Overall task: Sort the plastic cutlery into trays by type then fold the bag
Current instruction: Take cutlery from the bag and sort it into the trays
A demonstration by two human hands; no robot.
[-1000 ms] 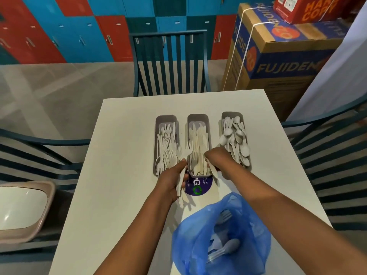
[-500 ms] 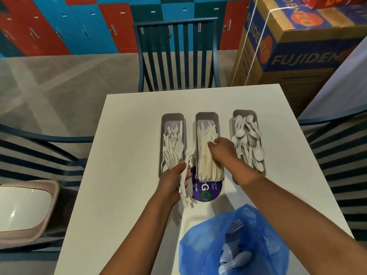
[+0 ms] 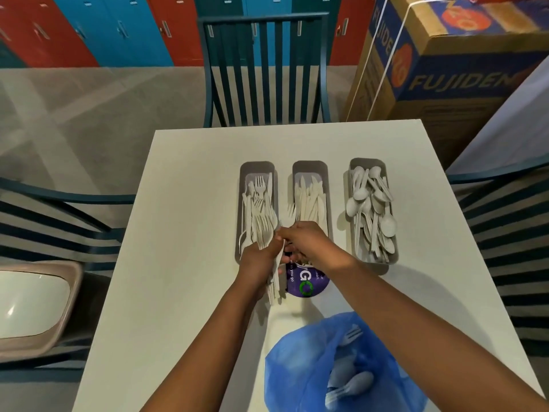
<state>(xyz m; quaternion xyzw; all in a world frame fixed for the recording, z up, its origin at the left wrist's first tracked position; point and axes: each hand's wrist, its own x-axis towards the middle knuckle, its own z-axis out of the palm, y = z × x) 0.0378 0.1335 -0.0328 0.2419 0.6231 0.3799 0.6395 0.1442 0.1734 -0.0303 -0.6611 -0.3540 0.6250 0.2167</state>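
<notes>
On the white table point(image 3: 178, 233) three grey trays stand side by side: the left tray point(image 3: 257, 168) holds forks, the middle tray point(image 3: 310, 167) knives, the right tray point(image 3: 368, 165) spoons. The left hand point(image 3: 258, 260) is closed around a bundle of cutlery point(image 3: 274, 281) at the near end of the left tray, handles hanging below the fist. The right hand point(image 3: 309, 239) meets it, fingertips pinching a piece in that bundle. A purple disc point(image 3: 309, 282) lies beneath. The blue bag point(image 3: 297, 367), nearest the person, holds more cutlery.
</notes>
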